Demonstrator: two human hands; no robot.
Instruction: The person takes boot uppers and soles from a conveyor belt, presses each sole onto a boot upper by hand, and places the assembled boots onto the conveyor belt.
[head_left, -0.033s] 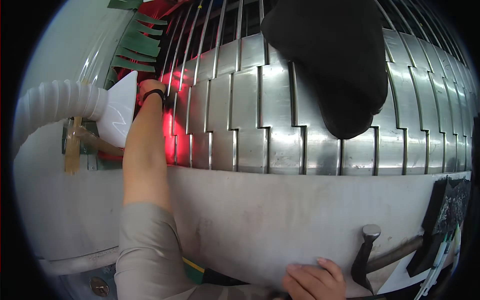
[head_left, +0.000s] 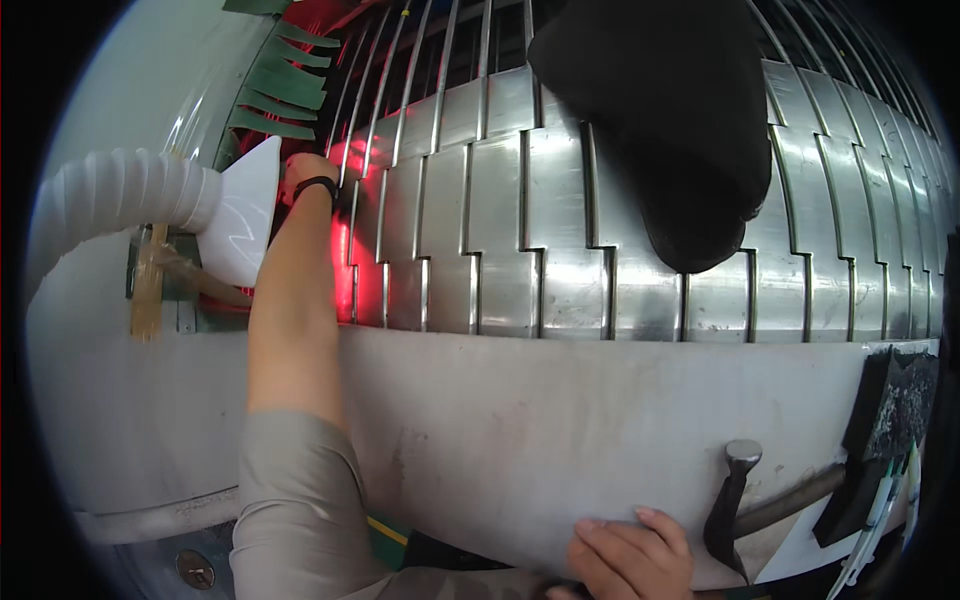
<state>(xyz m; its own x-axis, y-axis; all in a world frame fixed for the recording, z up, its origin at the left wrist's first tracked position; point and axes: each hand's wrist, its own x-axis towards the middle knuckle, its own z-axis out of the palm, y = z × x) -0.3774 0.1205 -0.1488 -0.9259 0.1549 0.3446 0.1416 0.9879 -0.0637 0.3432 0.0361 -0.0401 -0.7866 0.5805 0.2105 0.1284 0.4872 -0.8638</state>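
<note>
Only the view is slightly shifted since the earlier frame. Beside a white hose nozzle [head_left: 240, 218], at the red-lit end of the steel slats [head_left: 492, 195], the left hand [head_left: 303, 175] is held, its grip hidden; on the pale grey worktop [head_left: 480, 425], the right hand [head_left: 635, 556] is rested, loosely bent, near a hammer [head_left: 731, 498].

Pale grey ledge [head_left: 480, 430], lightly smudged, running along the near side of a bed of stepped, shiny metal plates [head_left: 440, 200]. On the ledge, toward the right, lies a hammer [head_left: 724, 515], its round steel face directed toward the plates, its handle slanting up to a dark, white-flecked block [head_left: 893, 405] at the far right. The right hand [head_left: 632, 560] rests at the ledge's near edge, left of the hammer, as I see it.
</note>
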